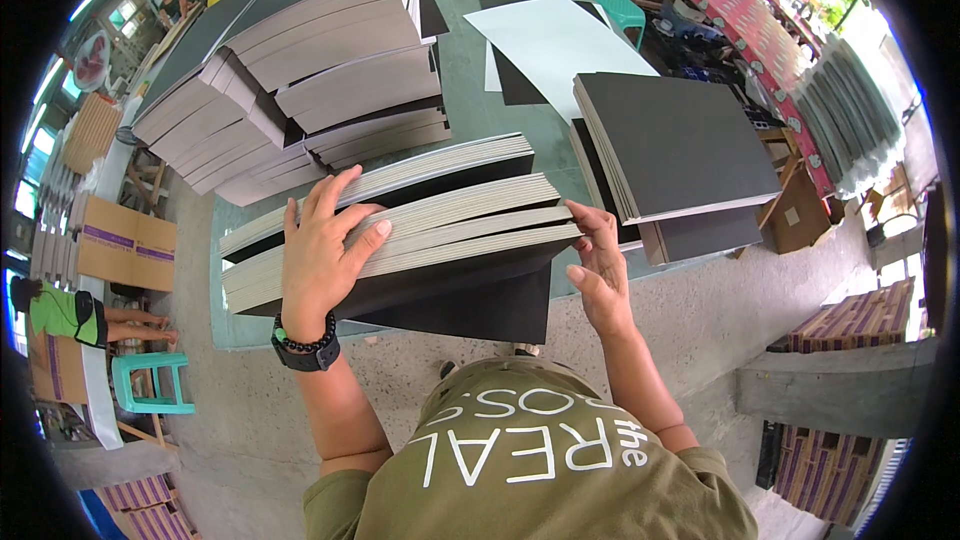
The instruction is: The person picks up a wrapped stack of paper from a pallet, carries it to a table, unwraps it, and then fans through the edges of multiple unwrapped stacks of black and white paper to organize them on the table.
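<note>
The green table (470,0) runs away from me, its near edge just in front of my chest. At its far left a big heap of black-faced grey boards (300,70) leans in uneven layers, the largest pile here. To my right a lower stack of black sheets (675,145) lies flat, with a white sheet (555,35) beyond it. Right in front of me, at the table's near edge, sits the stack of boards (420,230) I am handling, grey edges toward me, a black sheet at its bottom jutting over the table edge. My left hand (325,250) lies flat on the top of that stack, fingers spread and pressing down, a dark watch and bead bracelet (305,348) at the wrist. My right hand (600,265) is at the stack's right end, fingers loosely curled, the fingertips touching the board edges.
</note>
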Demonstrator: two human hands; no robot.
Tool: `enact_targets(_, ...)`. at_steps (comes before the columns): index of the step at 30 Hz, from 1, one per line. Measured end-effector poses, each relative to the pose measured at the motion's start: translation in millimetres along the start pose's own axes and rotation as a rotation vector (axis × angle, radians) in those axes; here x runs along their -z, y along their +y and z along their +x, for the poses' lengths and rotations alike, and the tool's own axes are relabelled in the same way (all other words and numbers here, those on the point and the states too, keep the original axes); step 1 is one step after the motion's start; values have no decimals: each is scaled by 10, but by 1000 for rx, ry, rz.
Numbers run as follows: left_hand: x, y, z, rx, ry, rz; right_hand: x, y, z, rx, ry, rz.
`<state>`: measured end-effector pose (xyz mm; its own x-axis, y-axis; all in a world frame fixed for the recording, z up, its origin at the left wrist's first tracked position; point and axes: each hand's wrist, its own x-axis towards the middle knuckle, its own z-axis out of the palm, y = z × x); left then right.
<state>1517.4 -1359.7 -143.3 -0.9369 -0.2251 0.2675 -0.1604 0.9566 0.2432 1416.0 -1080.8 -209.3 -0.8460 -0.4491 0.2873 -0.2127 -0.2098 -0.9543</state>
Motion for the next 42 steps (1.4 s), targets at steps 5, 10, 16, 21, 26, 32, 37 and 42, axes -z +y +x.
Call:
enact_targets(5, 7, -7, -7, -1, 9, -1, -20, -8, 46, 15, 11, 16)
enact_targets(10, 12, -3, -8, 7, 1, -18, -65, 38, 80, 11, 21, 147)
enact_targets(16, 6, -8, -17, 13, -4, -16, -23, 60, 105, 46, -22, 0)
enact_targets(21, -9, -22, -12, 16, -4, -16, -40, 68, 92, 87, -3, 11)
enact_targets(26, -7, -24, -4, 22, -3, -14, -61, 59, 99, 89, 0, 50)
enact_targets(32, -13, -35, -7, 16, 3, -1, -43, 89, 111, 66, -12, 64)
enact_targets(37, -12, -21, -3, 18, 2, -9, -52, 27, 149, 29, -6, 58)
enact_targets(42, -4, -18, -13, 29, -1, -22, 16, -33, 174, 6, -105, -54)
